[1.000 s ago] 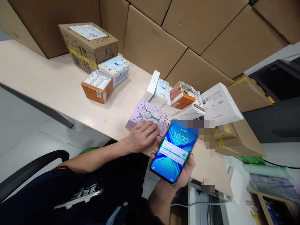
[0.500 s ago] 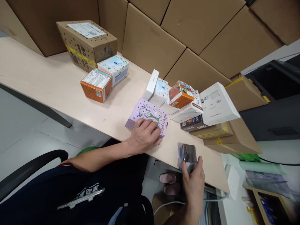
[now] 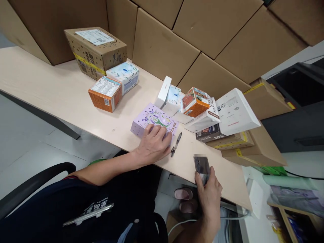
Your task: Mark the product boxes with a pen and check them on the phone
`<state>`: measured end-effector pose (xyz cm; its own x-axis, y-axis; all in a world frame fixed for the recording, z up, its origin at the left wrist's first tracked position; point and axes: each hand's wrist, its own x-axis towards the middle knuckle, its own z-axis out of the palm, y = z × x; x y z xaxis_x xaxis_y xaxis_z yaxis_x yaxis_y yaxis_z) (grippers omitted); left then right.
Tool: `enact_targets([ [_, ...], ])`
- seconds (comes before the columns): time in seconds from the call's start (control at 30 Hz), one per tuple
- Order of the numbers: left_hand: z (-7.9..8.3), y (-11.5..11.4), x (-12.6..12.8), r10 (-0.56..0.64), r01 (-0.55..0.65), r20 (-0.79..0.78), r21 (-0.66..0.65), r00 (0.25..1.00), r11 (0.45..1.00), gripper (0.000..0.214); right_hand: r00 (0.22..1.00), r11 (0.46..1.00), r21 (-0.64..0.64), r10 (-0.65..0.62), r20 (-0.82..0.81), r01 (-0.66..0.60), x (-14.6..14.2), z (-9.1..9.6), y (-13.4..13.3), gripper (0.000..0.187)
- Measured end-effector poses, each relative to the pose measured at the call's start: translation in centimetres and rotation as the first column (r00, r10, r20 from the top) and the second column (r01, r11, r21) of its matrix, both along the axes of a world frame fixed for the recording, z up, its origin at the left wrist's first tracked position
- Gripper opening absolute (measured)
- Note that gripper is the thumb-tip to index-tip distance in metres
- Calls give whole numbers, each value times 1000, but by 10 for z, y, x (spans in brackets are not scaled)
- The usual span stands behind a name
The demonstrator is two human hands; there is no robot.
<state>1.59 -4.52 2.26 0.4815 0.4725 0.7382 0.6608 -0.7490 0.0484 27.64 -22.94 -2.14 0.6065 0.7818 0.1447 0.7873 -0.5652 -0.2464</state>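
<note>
Currently, the purple box (image 3: 157, 117) lies on the desk (image 3: 131, 131) close to its near edge, its printed face up. Over it rests the person's left hand (image 3: 153, 143), fingers bent and close together on the top; the thumb is hidden, so I cannot tell whether they grip it. To the right, the right hand (image 3: 209, 192) is clamped on a phone (image 3: 202, 165), thumb along one side and fingers along the other. The phone's back and camera lenses face up, at the near edge of the desk; whether it touches the surface, I cannot tell. A pen (image 3: 176, 145) lies between the two, just beside the purple box.

Behind the purple box stand a slim white box (image 3: 163, 91) and a tissue pack (image 3: 173, 99), with an orange box (image 3: 194, 103) to their right. Further right, a large white box (image 3: 238, 113) leans above a dark box (image 3: 209, 133). Well apart on the left, another orange box (image 3: 105, 94) sits beside a second tissue pack (image 3: 124, 76), near a spotted carton (image 3: 101, 50). Stacked cardboard boxes (image 3: 164, 44) line the back. Below the desk is a pair of slippers (image 3: 183, 193).
</note>
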Motion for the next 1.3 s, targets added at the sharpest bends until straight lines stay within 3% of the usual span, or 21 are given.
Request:
enact_targets([
  [0.17, 9, 21, -71, -261, 248, -50, -178, 964, 952, 36, 998, 999, 13, -35, -57, 36, 1, 0, -3, 118],
  [0.23, 9, 37, -99, -218, 204, -53, -194, 974, 960, 42, 998, 999, 36, -30, -59, 32, 1, -1, -2, 118],
  [0.37, 2, 64, -124, 50, -54, -32, -153, 998, 987, 46, 999, 996, 86, -8, -40, 11, 0, -2, 1, 119],
  [0.47, -5, 68, -114, 124, -125, -18, -147, 992, 981, 48, 1000, 991, 131, -12, -12, 14, -4, 0, 2, 122],
  [0.57, -10, 64, -93, 17, -25, -61, -147, 998, 989, 46, 999, 989, 147, -36, 25, 32, -7, 3, -1, 122],
  [0.67, -8, 69, -78, -38, 14, -98, -230, 995, 973, 41, 998, 986, 164, -27, 61, 16, -10, 6, -5, 118],
  [0.9, 3, 128, -73, -68, 13, -142, -355, 988, 935, 46, 987, 938, 326, 71, 146, -116, -23, 7, -5, 87],
  [1.03, 12, 145, -64, -22, -48, -186, -365, 982, 930, 49, 962, 876, 412, 178, 208, -251, -42, 1, 7, 58],
  [1.13, 28, 133, -45, 48, -106, -184, -323, 982, 940, 48, 932, 797, 486, 271, 243, -358, -62, -4, 22, 40],
  [1.3, 51, 120, -1, 150, -231, -228, -386, 962, 893, 50, 895, 663, 604, 372, 248, -443, -89, -17, 53, 28],
])
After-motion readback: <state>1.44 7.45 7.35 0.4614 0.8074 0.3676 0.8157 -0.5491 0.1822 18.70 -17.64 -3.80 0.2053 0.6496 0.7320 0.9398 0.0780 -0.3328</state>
